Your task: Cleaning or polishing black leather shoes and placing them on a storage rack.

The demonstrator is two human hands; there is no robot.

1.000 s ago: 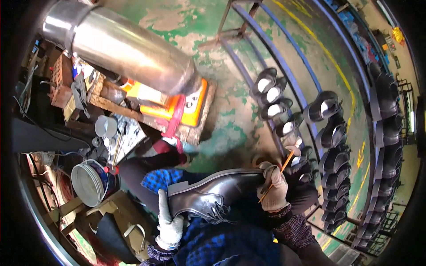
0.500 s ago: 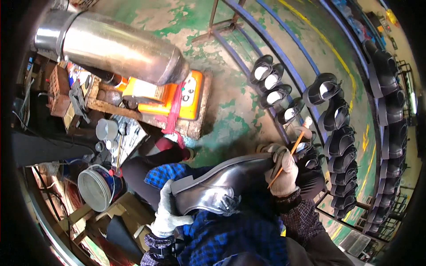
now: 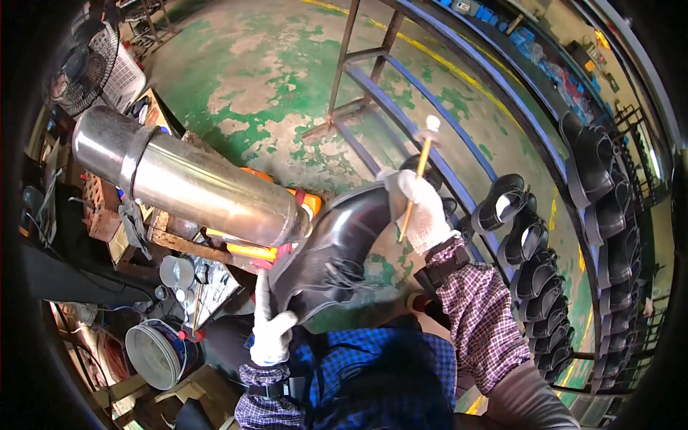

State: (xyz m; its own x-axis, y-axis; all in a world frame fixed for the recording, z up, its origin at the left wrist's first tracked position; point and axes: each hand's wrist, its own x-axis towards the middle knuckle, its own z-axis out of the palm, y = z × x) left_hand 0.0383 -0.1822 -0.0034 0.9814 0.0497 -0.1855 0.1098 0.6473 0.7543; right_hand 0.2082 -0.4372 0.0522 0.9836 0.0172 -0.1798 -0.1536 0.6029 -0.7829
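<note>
A black lace-up leather shoe (image 3: 335,247) is held between my two gloved hands above my lap, tilted with one end raised toward the upper right. My left hand (image 3: 272,326) grips its lower left end, by the heel, thumb and forefinger spread along it. My right hand (image 3: 424,211), in a white knit glove, closes on the upper end. A thin wooden stick (image 3: 423,159) with a small white tip also sits in the right hand, pointing upward. The shoe's laces (image 3: 344,278) hang loosely on the side facing me. A rounded metal cylinder (image 3: 215,197) reaches close to the shoe's left side.
Black shoes (image 3: 523,236) stand in rows on a blue-railed rack (image 3: 459,136) at the right. An orange machine (image 3: 252,251) lies under the cylinder. A pail (image 3: 154,355), a clear cup (image 3: 175,272) and a red perforated brick (image 3: 100,197) are at left. A fan (image 3: 80,68) stands behind.
Both hands have raised the shoe away from my lap, toward the metal cylinder, tilting its right end up. The stick has risen with my right hand. My view has shifted.
</note>
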